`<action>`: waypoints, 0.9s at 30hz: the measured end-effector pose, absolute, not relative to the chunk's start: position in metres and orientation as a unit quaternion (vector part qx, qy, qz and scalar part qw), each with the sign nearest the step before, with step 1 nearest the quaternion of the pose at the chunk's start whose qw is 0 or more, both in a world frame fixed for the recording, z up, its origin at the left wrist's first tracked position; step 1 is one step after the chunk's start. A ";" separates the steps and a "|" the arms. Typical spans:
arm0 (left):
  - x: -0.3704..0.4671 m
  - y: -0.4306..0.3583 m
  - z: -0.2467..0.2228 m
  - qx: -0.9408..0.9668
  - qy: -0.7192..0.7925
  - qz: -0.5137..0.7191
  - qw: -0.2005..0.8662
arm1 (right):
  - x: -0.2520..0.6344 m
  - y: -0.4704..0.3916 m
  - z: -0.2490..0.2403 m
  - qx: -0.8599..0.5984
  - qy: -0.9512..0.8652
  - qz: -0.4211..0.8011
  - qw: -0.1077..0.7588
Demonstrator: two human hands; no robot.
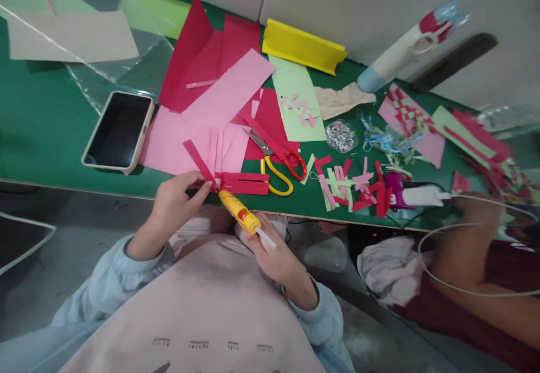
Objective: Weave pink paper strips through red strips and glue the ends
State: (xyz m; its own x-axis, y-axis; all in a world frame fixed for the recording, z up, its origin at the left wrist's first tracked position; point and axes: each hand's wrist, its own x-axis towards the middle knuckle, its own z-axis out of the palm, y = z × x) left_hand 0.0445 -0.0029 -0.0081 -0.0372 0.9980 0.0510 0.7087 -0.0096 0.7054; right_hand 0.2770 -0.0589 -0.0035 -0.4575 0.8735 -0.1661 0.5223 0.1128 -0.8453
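My right hand is wrapped round a yellow hot glue gun with a clear glue stick jutting from its back end. The gun's nozzle points at the joint of some paper strips near the table's front edge. My left hand pinches a red paper strip at its lower end, the strip slanting up to the left. Several red strips lie side by side to the right of the nozzle, and pink strips stand crosswise above them. The exact contact at the nozzle is too small to make out.
Scissors with red and yellow handles lie right of the strips. A phone rests at left, pink paper behind. Woven strip pieces and a tub of googly eyes are at right. Another person's arm reaches in there.
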 end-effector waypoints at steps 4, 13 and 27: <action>0.044 -0.003 -0.009 0.646 0.658 0.295 0.250 | 0.277 -0.059 -0.003 -0.479 -0.732 0.449 0.182; 0.044 -0.004 -0.009 0.647 0.660 0.287 0.251 | 0.278 -0.056 0.005 -0.477 -0.717 0.470 0.194; 0.041 -0.004 -0.013 0.645 0.650 0.297 0.271 | 0.284 -0.052 0.021 -0.495 -0.681 0.494 0.216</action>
State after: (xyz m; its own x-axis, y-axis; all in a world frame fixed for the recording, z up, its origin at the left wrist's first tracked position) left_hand 0.0406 -0.0041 -0.0127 -0.0205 0.9993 0.0301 0.6773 -0.0083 0.7357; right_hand 0.2835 -0.0519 0.0208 -0.4165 0.8878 -0.1959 0.4617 0.0209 -0.8868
